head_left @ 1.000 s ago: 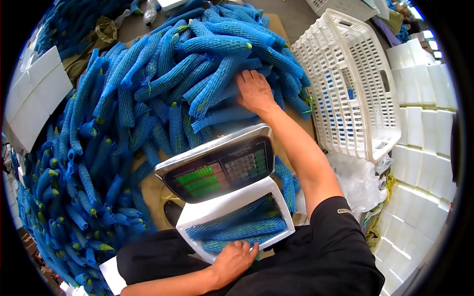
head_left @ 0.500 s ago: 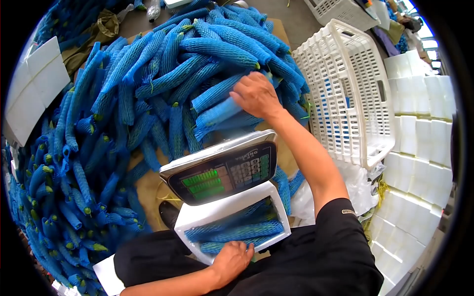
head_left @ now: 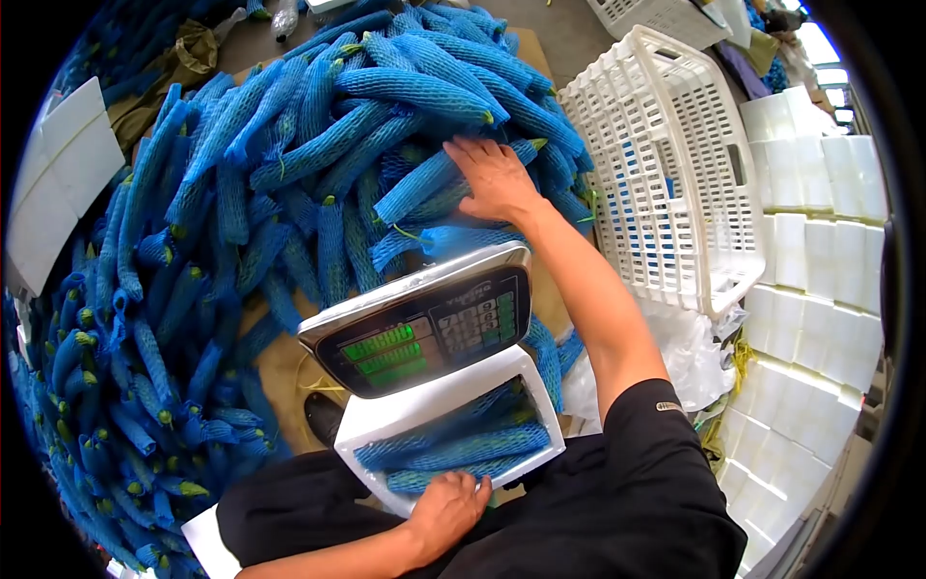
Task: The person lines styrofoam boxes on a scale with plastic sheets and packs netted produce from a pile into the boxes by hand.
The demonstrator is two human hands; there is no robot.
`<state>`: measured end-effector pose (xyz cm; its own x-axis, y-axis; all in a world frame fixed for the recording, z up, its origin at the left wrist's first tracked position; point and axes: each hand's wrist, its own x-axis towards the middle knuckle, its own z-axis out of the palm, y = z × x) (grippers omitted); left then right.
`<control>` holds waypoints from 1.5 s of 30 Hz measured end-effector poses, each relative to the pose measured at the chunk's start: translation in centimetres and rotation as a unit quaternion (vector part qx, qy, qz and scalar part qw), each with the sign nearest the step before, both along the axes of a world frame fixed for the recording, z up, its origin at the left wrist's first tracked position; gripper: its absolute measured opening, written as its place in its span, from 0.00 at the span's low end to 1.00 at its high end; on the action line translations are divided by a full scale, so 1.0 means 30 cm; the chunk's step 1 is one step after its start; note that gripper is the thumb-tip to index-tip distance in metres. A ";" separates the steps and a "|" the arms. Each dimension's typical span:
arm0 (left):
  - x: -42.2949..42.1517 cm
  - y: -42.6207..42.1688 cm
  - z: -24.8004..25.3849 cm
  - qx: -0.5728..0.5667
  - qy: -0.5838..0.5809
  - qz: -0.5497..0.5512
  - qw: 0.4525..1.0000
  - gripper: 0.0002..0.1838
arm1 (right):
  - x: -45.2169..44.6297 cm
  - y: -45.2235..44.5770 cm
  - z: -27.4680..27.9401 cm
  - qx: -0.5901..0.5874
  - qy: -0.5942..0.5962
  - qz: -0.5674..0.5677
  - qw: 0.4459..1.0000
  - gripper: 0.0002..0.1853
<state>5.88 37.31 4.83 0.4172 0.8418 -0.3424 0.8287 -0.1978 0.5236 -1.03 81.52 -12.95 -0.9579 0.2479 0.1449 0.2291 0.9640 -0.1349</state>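
Long green vegetables in blue foam-net sleeves lie in a big heap ahead of me. My right hand reaches over the near side of the heap, its fingers stretched and thumb apart, touching the top of one netted vegetable. Below it another sleeved piece lies just behind the scale, whose green display is lit. In front of the scale's panel sits a white foam box with several netted vegetables inside. My left hand is closed over the box's near rim.
A white plastic crate stands tilted at the right of the heap. Clear plastic bags lie below it. White foam boxes are stacked along the far right. More foam pieces stand at the left.
My right hand has opened its fingers and shifted slightly left on the heap. The sleeved vegetable under it now lies lower, near the scale. My left hand stays on the box.
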 end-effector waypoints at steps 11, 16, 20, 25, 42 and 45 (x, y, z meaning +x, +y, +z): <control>-0.032 0.040 0.039 -0.054 -0.003 -0.005 0.999 0.25 | 0.090 -0.016 0.016 -0.104 -0.043 -0.023 0.993 0.27; -0.029 0.017 0.031 -0.044 0.004 -0.016 0.999 0.25 | 0.199 -0.052 0.091 -0.094 0.000 -0.124 0.988 0.25; -0.026 0.005 0.041 -0.047 0.000 -0.012 0.999 0.25 | 0.288 0.024 0.078 -0.181 0.034 -0.342 0.921 0.38; -0.018 -0.013 0.029 -0.032 0.004 -0.018 0.999 0.26 | 0.262 0.081 0.113 -0.083 0.083 -0.341 0.933 0.41; 0.017 0.001 0.019 -0.035 0.008 -0.033 0.999 0.26 | 0.041 -0.049 -0.131 -0.104 -0.017 -0.156 0.982 0.22; 0.031 -0.006 0.019 -0.054 0.021 -0.033 0.998 0.27 | -0.043 -0.042 -0.077 -0.122 -0.191 -0.222 0.948 0.32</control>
